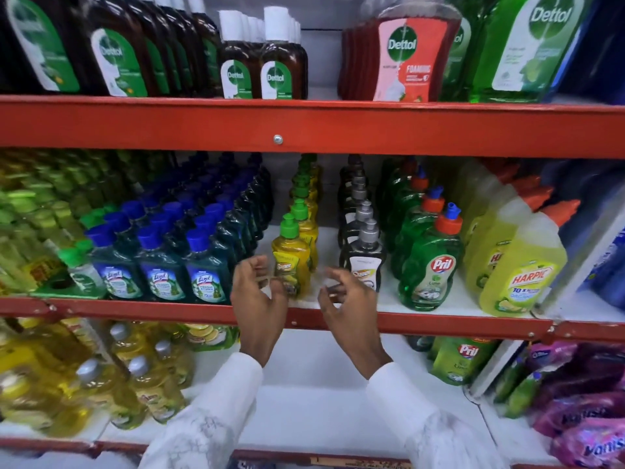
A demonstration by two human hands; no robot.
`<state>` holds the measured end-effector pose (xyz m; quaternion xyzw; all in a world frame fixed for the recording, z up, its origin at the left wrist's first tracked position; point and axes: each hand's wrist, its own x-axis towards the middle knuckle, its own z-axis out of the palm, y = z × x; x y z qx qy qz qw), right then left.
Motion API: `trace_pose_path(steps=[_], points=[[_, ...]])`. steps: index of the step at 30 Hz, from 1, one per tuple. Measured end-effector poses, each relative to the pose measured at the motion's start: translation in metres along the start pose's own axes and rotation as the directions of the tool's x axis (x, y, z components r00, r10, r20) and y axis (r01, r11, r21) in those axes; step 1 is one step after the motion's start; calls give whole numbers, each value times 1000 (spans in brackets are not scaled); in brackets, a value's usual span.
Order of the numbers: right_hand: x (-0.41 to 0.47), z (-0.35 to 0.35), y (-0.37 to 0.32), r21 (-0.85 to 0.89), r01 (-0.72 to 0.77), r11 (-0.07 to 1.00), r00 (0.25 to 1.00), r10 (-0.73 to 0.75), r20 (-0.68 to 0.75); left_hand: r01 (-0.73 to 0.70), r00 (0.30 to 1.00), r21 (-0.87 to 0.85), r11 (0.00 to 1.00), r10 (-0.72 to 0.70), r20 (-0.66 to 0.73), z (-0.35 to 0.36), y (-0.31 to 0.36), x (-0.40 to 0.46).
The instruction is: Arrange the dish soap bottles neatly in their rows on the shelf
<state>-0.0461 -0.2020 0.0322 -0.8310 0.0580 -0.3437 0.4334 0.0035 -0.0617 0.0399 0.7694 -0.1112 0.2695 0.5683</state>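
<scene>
On the middle shelf a row of yellow dish soap bottles point(293, 262) with green caps runs back from the front edge. To its right stands a row of dark dish soap bottles point(364, 258) with grey pump tops. My left hand point(258, 299) hovers just in front of the front yellow bottle, fingers curled and apart, holding nothing. My right hand point(345, 299) is raised in the gap between the two rows, close to the front dark bottle, fingers also apart and empty. White sleeves cover both forearms.
Blue-capped Lizol bottles point(206, 265) crowd the left of the yellow row. Green Pril bottles point(429, 262) and yellow Harpic bottles point(521, 275) stand to the right. The red shelf rail point(135, 308) runs in front. Dettol bottles fill the shelf above.
</scene>
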Motion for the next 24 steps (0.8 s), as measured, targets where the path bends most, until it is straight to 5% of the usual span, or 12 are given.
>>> trace_pose_path(steps=[6, 24], points=[[20, 25, -7, -107, 7, 994, 985, 12, 174, -13, 921, 161, 987, -51, 386, -2, -16, 27], [15, 27, -7, -52, -78, 996, 993, 82, 80, 23, 919, 42, 999, -38, 392, -8, -14, 25]])
